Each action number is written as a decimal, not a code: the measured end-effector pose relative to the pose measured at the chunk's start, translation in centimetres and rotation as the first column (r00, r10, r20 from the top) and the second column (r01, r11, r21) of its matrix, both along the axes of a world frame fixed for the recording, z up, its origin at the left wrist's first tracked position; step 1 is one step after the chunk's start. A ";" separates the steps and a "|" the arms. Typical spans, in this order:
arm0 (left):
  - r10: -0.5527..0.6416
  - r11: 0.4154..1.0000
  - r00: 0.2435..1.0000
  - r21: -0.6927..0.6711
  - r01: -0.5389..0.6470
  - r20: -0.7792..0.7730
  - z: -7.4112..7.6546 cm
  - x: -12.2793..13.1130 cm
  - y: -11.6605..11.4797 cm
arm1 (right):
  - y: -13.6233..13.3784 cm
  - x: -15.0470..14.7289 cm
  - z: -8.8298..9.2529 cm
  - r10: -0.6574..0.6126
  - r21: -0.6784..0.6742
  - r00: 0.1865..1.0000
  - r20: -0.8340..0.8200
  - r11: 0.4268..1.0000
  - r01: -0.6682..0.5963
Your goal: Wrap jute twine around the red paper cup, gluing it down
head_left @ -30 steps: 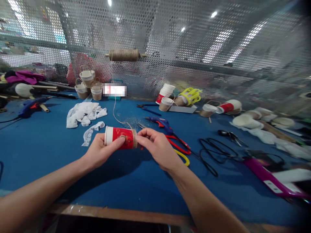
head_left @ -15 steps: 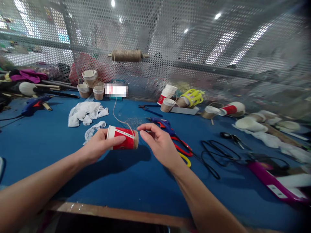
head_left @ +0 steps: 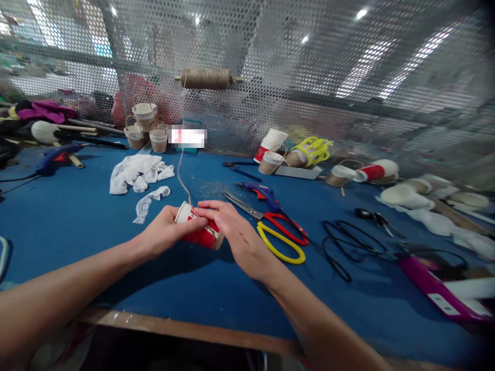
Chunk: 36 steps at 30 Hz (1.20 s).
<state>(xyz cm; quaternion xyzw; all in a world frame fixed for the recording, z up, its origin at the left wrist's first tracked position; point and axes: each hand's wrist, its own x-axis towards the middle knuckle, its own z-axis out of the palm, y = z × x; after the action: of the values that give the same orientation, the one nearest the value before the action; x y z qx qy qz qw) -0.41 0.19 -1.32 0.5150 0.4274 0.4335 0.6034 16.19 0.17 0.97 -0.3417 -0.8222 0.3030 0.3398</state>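
Observation:
A red and white paper cup (head_left: pixel 199 237) lies tilted above the table in my left hand (head_left: pixel 164 232), its thumb across the side. My right hand (head_left: pixel 240 234) is on the cup too, fingers laid over its upper side and the palm by the bottom end. Brown twine is wound around that bottom end. A loose strand of twine (head_left: pixel 180 178) runs from the spool (head_left: pixel 205 79) down to the cup, where my right fingers hide part of it. Scissors (head_left: pixel 280 242) with red and yellow handles lie just right of my right hand.
A blue glue gun (head_left: pixel 265 196) and pliers (head_left: pixel 243 170) lie beyond the scissors. White lace (head_left: pixel 135 172) is at left. Twine-wrapped small baskets (head_left: pixel 145 116) stand at the back by the perforated metal screen. Black cable (head_left: pixel 348 239), keys (head_left: pixel 381 221) and a purple power strip (head_left: pixel 433 288) are at right.
My right hand has moved left from beside the cup's bottom end onto its upper side. The cup has tipped, bottom end lower. The scissors show more fully.

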 end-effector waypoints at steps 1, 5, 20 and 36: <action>0.008 1.000 1.000 -0.005 -0.008 -0.005 -0.1 0.0 0.0 | 0.0 0.0 0.0 0.006 -0.032 1.000 -0.016 0.999 -0.007; 0.019 0.999 1.000 -0.032 -0.018 0.009 -0.3 0.0 0.0 | 0.0 -0.2 0.0 0.010 -0.109 0.998 -0.058 0.994 -0.017; 0.056 0.998 0.998 -0.021 -0.056 0.036 -0.5 0.1 -0.1 | 8.6 6.9 0.0 -0.658 0.224 0.717 0.230 0.753 0.619; 0.117 0.988 0.991 0.088 -0.123 0.072 -0.1 -0.3 0.1 | 4.4 7.8 2.6 -0.477 -0.395 0.878 0.034 0.801 0.450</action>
<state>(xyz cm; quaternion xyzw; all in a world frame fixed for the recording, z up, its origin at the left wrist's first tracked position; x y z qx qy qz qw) -0.71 0.32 -1.38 0.5010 0.4170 0.5053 0.5656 23.96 4.56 3.60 -0.5825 -0.6245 0.3798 0.3556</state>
